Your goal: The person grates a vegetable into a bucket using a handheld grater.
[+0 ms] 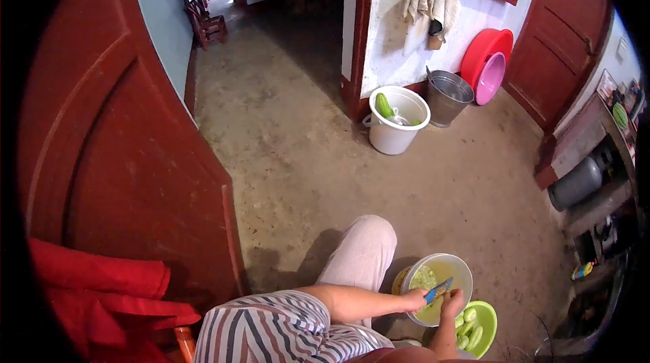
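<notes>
My left hand [415,300] is closed on a blue tool [435,292], flat and narrow; its exact kind is too small to tell. My right hand [453,303] is closed at the tool's far end, and whatever its fingers grip is hidden. Both hands are over a white bucket [464,269] with pale green shreds [424,278] inside. Beside it, close to my right wrist, a lime-green basin [492,329] holds several pale green, elongated vegetables [476,337].
Ahead stand a white pail [393,139] with a green gourd [384,105] in it and a metal bucket [448,102]. Red [475,49] and pink [492,77] basins lean on the wall. A red door [149,160] is at left; a gas cylinder [575,185] lies right.
</notes>
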Demonstrator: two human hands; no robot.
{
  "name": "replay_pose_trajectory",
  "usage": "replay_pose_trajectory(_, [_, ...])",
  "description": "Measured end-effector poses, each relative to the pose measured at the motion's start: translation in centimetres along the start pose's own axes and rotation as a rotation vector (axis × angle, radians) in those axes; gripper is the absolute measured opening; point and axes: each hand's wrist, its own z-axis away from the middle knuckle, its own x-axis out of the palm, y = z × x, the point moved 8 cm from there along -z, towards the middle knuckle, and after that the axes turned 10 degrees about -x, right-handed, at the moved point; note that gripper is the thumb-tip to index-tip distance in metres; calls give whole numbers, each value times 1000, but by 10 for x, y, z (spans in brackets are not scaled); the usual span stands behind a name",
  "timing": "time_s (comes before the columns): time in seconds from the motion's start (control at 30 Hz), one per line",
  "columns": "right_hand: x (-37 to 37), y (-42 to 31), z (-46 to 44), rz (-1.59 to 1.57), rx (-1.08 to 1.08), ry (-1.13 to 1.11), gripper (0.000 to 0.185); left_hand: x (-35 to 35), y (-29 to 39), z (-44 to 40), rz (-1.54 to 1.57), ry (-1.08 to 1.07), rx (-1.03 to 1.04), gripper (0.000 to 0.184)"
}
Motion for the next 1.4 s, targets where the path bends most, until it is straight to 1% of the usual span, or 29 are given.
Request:
replay_pose_trajectory(0.03, [2, 10, -1, -110, 108, -34, 16, -2, -1, 1, -4, 40, -15, 12])
replay_pose_trajectory(0.07, [3, 9, -2, -114, 105, -37, 16, -4, -2, 2, -7, 77, -30, 11])
replay_pose_trajectory(0.17, [2, -17, 1, -182, 48, -160, 12, -7, 2, 4, 35, 71, -73, 11])
replay_pose_trajectory(0.2, [-3, -33, 3, -179, 49, -162, 12, -9, 3, 2, 32, 89, -89, 12])
replay_pose_trajectory(0.27, [-6, -63, 9, -109, 53, -242, 17, -4, -13, -23, 49, 83, -79, 12])
replay_pose_trajectory(0.3, [-9, -70, 13, -148, -81, -140, 12, -2, -13, -25, 101, 89, -61, 12])
replay_pose_trajectory(0.37, [-7, -63, 20, -85, -102, -128, 12, -1, -17, -28, 146, 94, -45, 11])
replay_pose_trajectory(0.43, [-5, -59, 21, -25, -130, -115, 12, 1, -13, -21, 84, 55, -49, 13])
replay_pose_trajectory(0.47, [-4, -45, 20, 18, -101, -75, 11, 1, -12, -16, 81, 55, -49, 13])
replay_pose_trajectory(0.53, [-3, -19, 18, 62, -72, -34, 11, 7, -3, 1, 68, -19, -55, 15])
replay_pose_trajectory(0.6, [11, 15, 18, -225, 218, -115, 11, 6, -11, -10, 50, -20, -59, 15])
replay_pose_trajectory(0.63, [5, 1, 11, -114, -10, -48, 10, 5, -12, -12, 39, -19, -59, 14])
replay_pose_trajectory(0.7, [2, 12, 8, -107, 19, -83, 10, 9, -18, -15, 28, -16, -62, 14])
replay_pose_trajectory(0.77, [9, 16, 4, -109, 44, -113, 10, 6, -17, -16, 19, 22, -3, 13])
replay_pose_trajectory(0.9, [2, -5, 8, -220, 126, -149, 12, 3, -15, -24, 60, 7, 8, 13])
replay_pose_trajectory(0.97, [-4, -43, 12, -126, -27, -176, 13, -3, -4, -18, 82, 67, 5, 12])
replay_pose_trajectory(1.0, [-5, -57, 14, -138, -60, -206, 13, -1, -4, -19, 82, 60, 1, 12])
replay_pose_trajectory(1.07, [-13, -75, 18, -152, -51, -145, 12, -1, -7, -20, 93, 61, -53, 10])
replay_pose_trajectory(1.1, [-7, -66, 19, -153, -50, -144, 12, 0, -4, -13, 95, 24, -55, 8])
replay_pose_trajectory(1.17, [-5, -42, 17, 34, -178, 13, 13, 4, -6, -13, 62, 15, -37, 9])
replay_pose_trajectory(1.2, [-2, -29, 16, 33, -178, 14, 13, 7, -8, -14, 29, 7, -19, 9])
replay_pose_trajectory(1.27, [-2, 0, 11, 55, -101, 34, 14, 8, -14, -16, 23, -3, -8, 12])
replay_pose_trajectory(1.3, [-1, 16, 9, -96, -17, -2, 12, 9, -11, -11, 24, -21, -1, 14])
replay_pose_trajectory(1.33, [-1, 28, 6, -25, -10, 15, 12, 9, -7, -6, 25, -38, 7, 16])
replay_pose_trajectory(1.37, [6, 40, 6, -44, 10, -15, 12, 6, -5, -3, 21, -21, 13, 22])
replay_pose_trajectory(1.4, [4, 41, 3, -59, 31, -45, 12, 6, -6, -8, 21, -20, 14, 22])
